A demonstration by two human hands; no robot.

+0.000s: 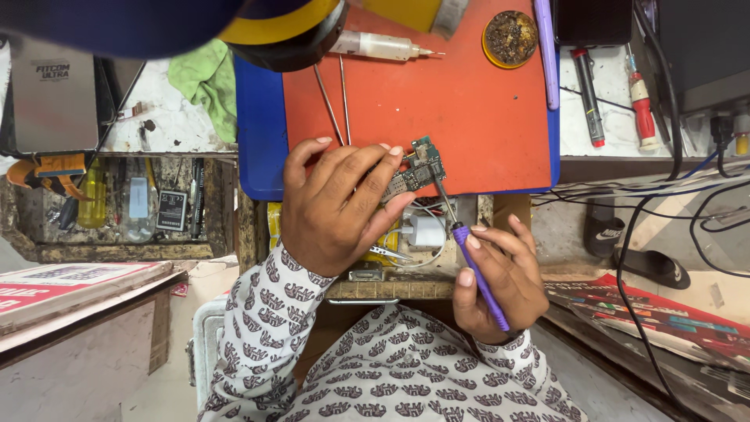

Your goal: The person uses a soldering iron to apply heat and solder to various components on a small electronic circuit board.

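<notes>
circuit board (420,169): the left part is covered by the fingers of the left hand (336,207); its small components are too small to tell.
screwdriver (473,266): the purple handle is partly hidden inside the right hand (500,281); the tip at the board is too thin to see clearly.
dark round object (273,27): cut off by the top edge and blurred.
syringe (379,45): one end is hidden behind the dark round object.
open drawer (410,234): contents partly hidden under both hands.
</notes>
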